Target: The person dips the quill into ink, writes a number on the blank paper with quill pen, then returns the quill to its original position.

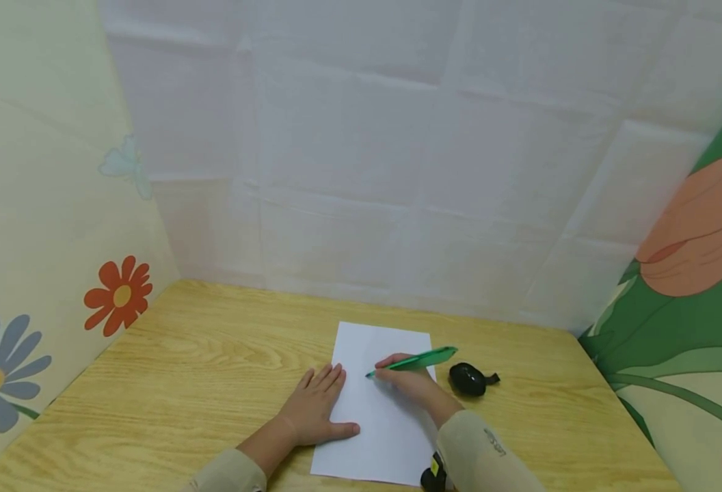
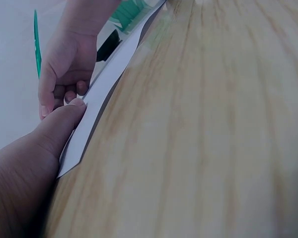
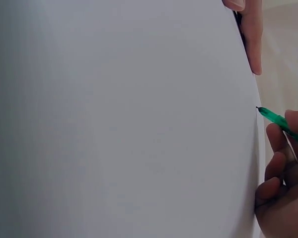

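A sheet of white paper [image 1: 385, 437] lies on the wooden table. My right hand [image 1: 407, 379] grips a green pen [image 1: 429, 358] with a wide, leaf-like upper end, its dark tip right at the paper near the middle. In the right wrist view the fingers are curled round the pen [image 3: 273, 116], with the side of the hand resting on the sheet. My left hand [image 1: 314, 410] lies flat with straight fingers over the paper's left edge, the thumb on the sheet. Seen from the left wrist, that thumb [image 2: 62, 124] presses near the edge, where the paper [image 2: 102, 106] lifts slightly off the table.
To the right of the paper sits a rounded black object [image 1: 468, 380] with a short tab. A black and yellow object [image 1: 433, 473] is partly hidden by the right sleeve at the sheet's lower right corner. A white cloth wall [image 1: 361, 171] stands behind the table [image 1: 213, 355].
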A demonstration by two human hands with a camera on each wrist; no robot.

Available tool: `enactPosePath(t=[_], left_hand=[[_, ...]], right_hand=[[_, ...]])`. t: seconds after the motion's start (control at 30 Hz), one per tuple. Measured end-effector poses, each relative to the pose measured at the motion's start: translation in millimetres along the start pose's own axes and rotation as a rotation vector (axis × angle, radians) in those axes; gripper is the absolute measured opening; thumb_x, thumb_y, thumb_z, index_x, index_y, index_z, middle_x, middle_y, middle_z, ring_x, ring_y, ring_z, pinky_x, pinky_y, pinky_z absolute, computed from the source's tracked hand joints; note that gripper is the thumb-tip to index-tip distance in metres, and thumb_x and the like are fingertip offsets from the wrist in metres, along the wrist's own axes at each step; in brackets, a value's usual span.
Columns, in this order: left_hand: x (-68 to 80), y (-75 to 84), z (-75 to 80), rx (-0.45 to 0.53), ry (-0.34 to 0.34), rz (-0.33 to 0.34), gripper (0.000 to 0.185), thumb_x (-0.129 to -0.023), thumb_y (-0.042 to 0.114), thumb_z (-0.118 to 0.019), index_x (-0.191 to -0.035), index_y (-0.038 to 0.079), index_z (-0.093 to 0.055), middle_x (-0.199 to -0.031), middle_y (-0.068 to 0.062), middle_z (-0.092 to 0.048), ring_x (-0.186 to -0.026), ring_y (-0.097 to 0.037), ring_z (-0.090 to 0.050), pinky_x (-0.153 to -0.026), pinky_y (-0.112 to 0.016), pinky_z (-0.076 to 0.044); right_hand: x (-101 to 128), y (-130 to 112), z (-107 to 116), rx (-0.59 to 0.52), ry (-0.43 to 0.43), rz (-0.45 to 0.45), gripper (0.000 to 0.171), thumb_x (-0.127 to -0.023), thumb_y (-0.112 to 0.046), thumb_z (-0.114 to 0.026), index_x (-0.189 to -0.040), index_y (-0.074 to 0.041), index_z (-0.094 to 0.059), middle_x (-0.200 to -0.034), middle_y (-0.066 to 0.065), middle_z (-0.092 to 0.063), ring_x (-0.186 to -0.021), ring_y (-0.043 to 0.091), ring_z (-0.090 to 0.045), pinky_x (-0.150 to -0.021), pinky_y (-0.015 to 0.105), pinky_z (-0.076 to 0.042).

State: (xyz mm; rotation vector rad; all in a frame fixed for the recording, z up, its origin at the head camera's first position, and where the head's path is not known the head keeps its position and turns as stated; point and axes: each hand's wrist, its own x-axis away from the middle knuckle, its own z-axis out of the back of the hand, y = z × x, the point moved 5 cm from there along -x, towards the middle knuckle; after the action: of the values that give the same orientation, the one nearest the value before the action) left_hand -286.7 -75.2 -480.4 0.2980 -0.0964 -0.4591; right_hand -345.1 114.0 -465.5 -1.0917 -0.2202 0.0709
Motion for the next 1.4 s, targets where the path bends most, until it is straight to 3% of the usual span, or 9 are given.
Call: enactPosePath(t=[1.4], left_hand=[[0.6, 0.3, -0.1, 0.022, 0.003, 0.003, 0.107, -0.081, 0.078, -0.052, -0.153, 0.001, -0.028, -0.162, -0.014, -0.025, -0.152, -0.032, -0.017, -0.122, -0.055, -0.010]], right_hand=[[11, 2, -7, 0.028, -0.095, 0.044, 0.022, -0.084, -0.020, -0.075, -0.101, -0.007, -0.073, -0.099, 0.000, -0.071, -0.083, 0.013, -0.054, -0.074, 0.025, -0.042]])
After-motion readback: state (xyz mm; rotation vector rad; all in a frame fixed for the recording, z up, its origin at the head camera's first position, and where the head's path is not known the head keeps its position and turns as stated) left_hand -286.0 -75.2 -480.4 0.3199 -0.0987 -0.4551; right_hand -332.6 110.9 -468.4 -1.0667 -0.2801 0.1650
